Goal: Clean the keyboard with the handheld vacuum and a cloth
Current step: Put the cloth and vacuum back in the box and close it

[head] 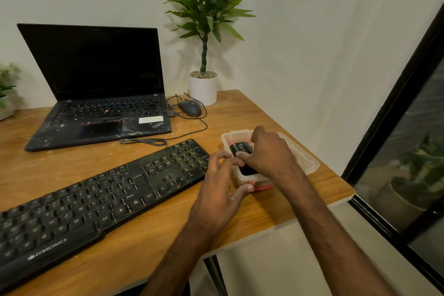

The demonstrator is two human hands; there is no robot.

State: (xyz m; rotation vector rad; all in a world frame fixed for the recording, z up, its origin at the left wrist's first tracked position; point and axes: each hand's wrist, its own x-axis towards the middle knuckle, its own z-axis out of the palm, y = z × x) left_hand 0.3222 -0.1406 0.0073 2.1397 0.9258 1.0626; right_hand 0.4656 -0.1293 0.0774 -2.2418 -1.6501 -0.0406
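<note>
Black handheld vacuum (241, 148) sits inside a translucent container (310, 163), with the right hand (271, 151) fingers curled round it from above. Left hand (221, 190) grips the container's near corner, thumb against its front wall. Dusty keyboard (96, 204) lies just left of those fingers on the wooden surface (168, 235). Laptop (96, 67), mouse (191, 107) and potted plant (203, 89) stand beyond them.

We see the black, dusty keyboard (96, 202) lying flat, slanted across the surface (240, 113). Just right of it, the black handheld vacuum (241, 148) sits inside a translucent tub (310, 162).
</note>
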